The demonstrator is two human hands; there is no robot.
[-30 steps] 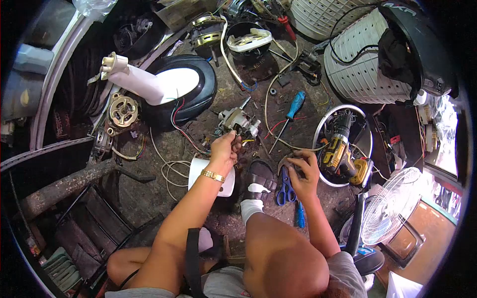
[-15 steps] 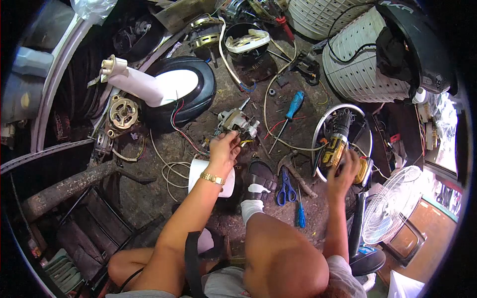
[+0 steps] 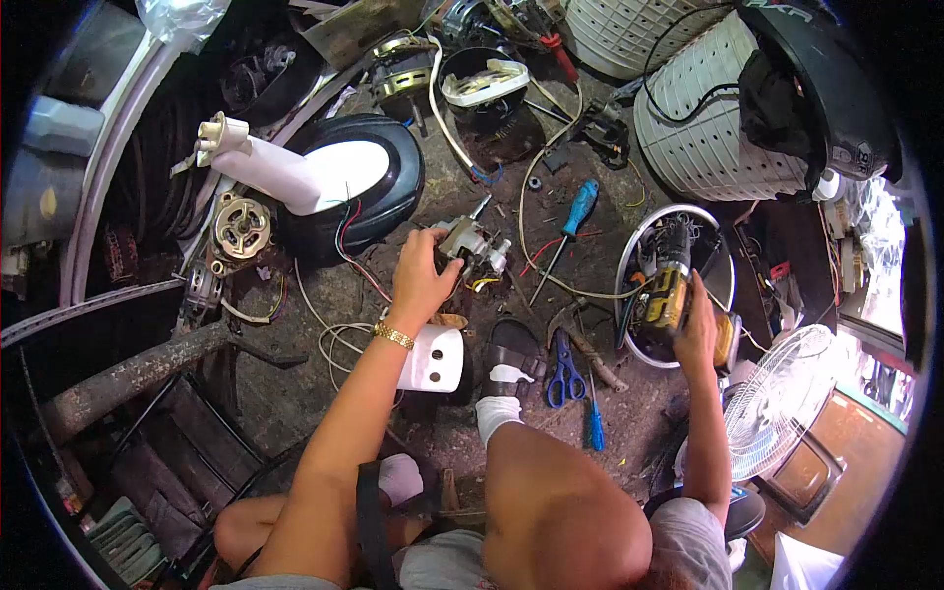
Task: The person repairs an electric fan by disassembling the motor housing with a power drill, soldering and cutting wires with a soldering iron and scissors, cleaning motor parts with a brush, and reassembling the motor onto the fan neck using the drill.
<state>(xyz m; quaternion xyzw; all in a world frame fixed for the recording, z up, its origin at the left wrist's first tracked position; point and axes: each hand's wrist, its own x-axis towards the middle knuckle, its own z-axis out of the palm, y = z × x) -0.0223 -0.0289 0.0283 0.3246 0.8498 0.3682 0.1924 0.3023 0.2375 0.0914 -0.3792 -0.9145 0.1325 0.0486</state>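
My left hand (image 3: 423, 275) has its thumb and fingers around the near left side of a small fan motor (image 3: 474, 246) with a thin shaft, which lies on the dirty floor. My right hand (image 3: 700, 329) is closed about the handle of a yellow and black cordless drill (image 3: 669, 295). The drill lies over a round white-rimmed ring (image 3: 732, 265), its chuck pointing away from me. Part of its grip is hidden by my hand. Below my left hand sits a white plastic housing (image 3: 433, 360) with two dark holes.
A blue screwdriver (image 3: 580, 208), blue scissors (image 3: 564, 379), a hammer (image 3: 595, 354) and a smaller screwdriver (image 3: 596, 428) lie between my hands. A fan stand (image 3: 339, 172) lies at left. White perforated baskets (image 3: 693, 138) and a fan grille (image 3: 777, 393) stand at right.
My left hand has moved left and spread around the motor's side. My right hand has moved from over the drill to its right side and closed on the handle.
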